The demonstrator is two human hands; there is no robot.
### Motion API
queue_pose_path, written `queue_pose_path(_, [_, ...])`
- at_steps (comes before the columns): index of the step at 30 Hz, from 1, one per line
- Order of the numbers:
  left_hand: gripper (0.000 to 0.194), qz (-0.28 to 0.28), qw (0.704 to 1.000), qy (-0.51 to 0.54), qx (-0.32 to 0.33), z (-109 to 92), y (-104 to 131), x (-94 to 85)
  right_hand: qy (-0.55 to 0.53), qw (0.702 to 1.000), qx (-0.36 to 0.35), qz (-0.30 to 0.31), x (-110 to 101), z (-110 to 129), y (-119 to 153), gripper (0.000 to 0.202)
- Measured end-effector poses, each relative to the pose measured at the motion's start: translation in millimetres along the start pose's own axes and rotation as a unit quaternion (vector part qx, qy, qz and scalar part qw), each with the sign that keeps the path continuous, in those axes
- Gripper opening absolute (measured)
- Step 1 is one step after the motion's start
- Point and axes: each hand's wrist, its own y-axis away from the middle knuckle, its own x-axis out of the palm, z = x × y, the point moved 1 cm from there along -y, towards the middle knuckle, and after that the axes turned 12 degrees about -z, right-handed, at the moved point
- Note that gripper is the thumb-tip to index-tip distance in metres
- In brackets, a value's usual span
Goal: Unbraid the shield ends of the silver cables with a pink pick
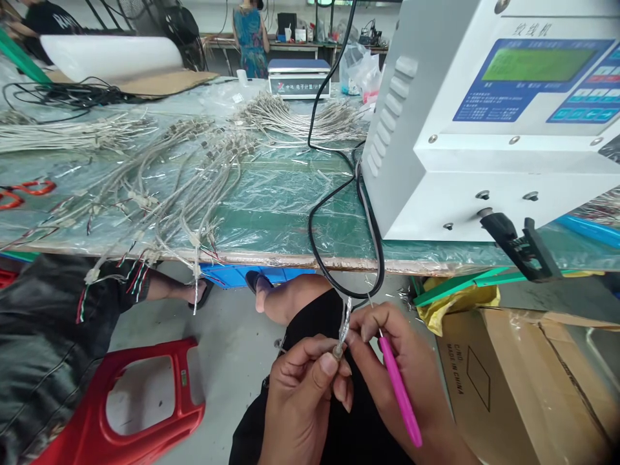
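Observation:
My left hand (310,381) pinches a cable end (345,329) with its silvery shielding showing, pointing up above my lap. Close against it, my right hand (394,352) is closed around a tool with a pink handle (400,391) and a thin metal shaft. The handle slants down across my palm, while the shaft's tip rises past my fingers. My right fingertips meet the cable beside the left thumb; exactly what they grip there is partly hidden. On the table lie bundles of pale cables (194,168), some with coloured wire ends hanging over the front edge.
A white machine (402,129) with a green display stands at the right, a black cable (314,232) looping before it. Orange-handled scissors (29,188) lie at left; a scale (299,79) sits behind. A red stool (188,387), cardboard box (484,374) and a seated person's legs (62,310) are below.

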Motion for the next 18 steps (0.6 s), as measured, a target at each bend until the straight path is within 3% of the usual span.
queue_pose_path(5, [0.008, 0.002, 0.999, -0.031, 0.032, -1, 0, -1.5, -0.003, 0.998, 0.026, 0.055, -1, -1, -4, 0.017])
queue_pose_path(8, [0.004, 0.003, 0.998, -0.036, 0.059, -1, 0, -3.7, 0.016, 0.999, 0.041, 0.014, -7, -4, -3, 0.006])
queue_pose_path(10, [0.003, -0.001, 0.996, -0.041, 0.077, -1, 0, -5.1, -0.007, 0.998, 0.038, -0.047, -13, -8, -1, 0.017])
queue_pose_path(12, [0.004, -0.006, 0.995, -0.048, 0.083, -1, -1, -6.1, -0.081, 0.992, -0.007, -0.095, -19, -12, 3, 0.031])
queue_pose_path(15, [0.005, -0.015, 0.995, -0.052, 0.081, 0, -1, -6.0, -0.174, 0.976, -0.103, -0.082, -22, -14, 12, 0.053])
queue_pose_path(18, [0.007, -0.022, 0.996, -0.047, 0.079, 1, -1, -4.9, -0.209, 0.970, -0.104, -0.061, -13, -13, 22, 0.045])
